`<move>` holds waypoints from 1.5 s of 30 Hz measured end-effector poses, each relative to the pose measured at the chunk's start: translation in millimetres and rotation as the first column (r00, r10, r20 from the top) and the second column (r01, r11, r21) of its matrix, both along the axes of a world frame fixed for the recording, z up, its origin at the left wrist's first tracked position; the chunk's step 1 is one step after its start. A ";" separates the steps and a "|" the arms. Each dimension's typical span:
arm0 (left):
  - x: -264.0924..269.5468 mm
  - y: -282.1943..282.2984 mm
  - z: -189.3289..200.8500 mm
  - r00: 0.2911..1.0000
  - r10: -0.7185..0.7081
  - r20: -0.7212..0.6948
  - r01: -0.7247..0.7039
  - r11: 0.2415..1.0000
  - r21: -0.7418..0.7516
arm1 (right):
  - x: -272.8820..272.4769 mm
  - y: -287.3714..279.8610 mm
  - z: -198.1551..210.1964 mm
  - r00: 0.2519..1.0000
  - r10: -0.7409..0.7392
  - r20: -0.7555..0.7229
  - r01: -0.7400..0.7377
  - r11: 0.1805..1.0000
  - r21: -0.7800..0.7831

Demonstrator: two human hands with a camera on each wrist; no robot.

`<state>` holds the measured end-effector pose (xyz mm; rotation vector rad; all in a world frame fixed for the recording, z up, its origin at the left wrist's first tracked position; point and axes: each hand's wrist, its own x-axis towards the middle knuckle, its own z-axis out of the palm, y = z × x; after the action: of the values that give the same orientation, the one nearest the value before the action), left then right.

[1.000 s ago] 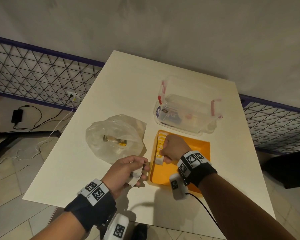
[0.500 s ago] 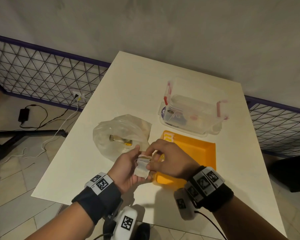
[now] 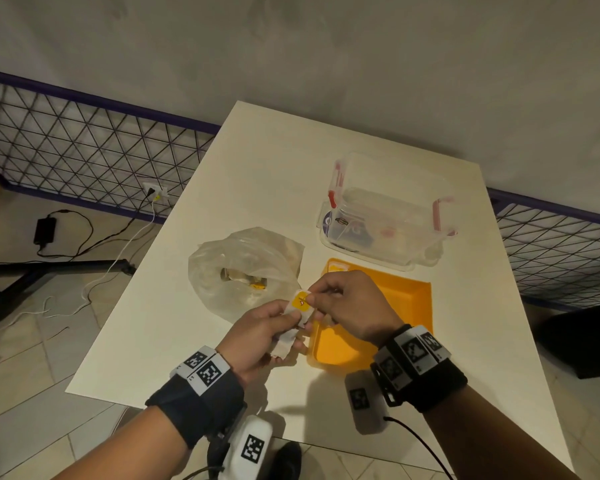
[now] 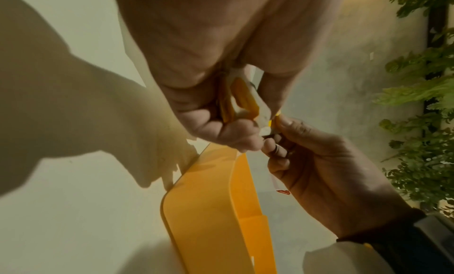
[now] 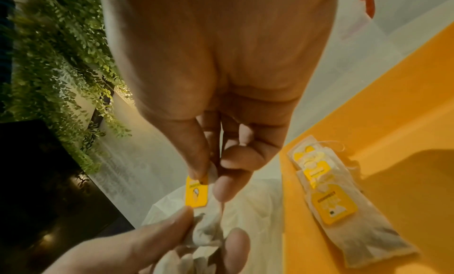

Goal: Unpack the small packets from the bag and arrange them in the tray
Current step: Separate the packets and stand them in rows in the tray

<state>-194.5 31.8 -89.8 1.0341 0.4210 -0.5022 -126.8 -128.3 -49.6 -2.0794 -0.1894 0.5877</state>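
Small white tea-bag packets with yellow tags are the task's objects. My left hand (image 3: 274, 329) grips a bundle of them (image 3: 286, 341) just left of the orange tray (image 3: 407, 301). My right hand (image 3: 323, 299) pinches the top packet's yellow tag (image 3: 301, 301) with thumb and forefinger, above the tray's left rim. The right wrist view shows that tag (image 5: 196, 191) and several packets (image 5: 329, 196) lying in a row in the tray (image 5: 405, 123). The clear plastic bag (image 3: 236, 268), left of the tray, holds more packets (image 3: 245, 278).
A clear lidded container (image 3: 385, 213) with red clips stands behind the tray on the white table (image 3: 257, 174). A wire fence runs behind the table, and cables lie on the floor at the left. The table's near edge is just below my wrists.
My right hand left the tray's far-left corner, where it had set a packet down, and came back to my left hand. It now pinches the top packet's tag.
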 end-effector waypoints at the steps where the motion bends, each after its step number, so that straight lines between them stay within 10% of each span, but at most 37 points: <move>1: 0.3 -0.5 -0.3 1.000 0.010 0.011 -0.010 1.000 0.015 | -0.4 1.0 1.4 1.000 -0.009 0.003 0.009 1.000 0.011; 6: 3.7 0.4 -0.8 0.999 0.028 0.030 -0.029 0.998 0.054 | 3.0 -0.1 5.2 0.999 0.004 0.036 -0.004 1.000 -0.021; 14: 1.2 11.2 -16.8 1.000 0.019 -0.022 -0.018 0.999 0.048 | 30.6 -20.9 18.8 0.907 0.156 0.392 0.080 0.848 -0.523; 30: -1.9 13.2 -29.8 0.997 0.003 -0.073 -0.002 1.000 0.004 | 24.1 -27.4 -25.4 0.959 0.114 -0.260 -0.214 0.893 -0.396; 45: -2.2 18.9 -22.6 0.998 -0.028 -0.051 0.030 0.999 0.028 | 32.8 -16.5 -33.2 0.983 -0.075 -0.170 -0.010 0.894 -0.449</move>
<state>-196.7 50.7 -112.4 1.0583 0.4600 -0.5505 -94.0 -144.8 -82.8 -2.4480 0.1007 0.8620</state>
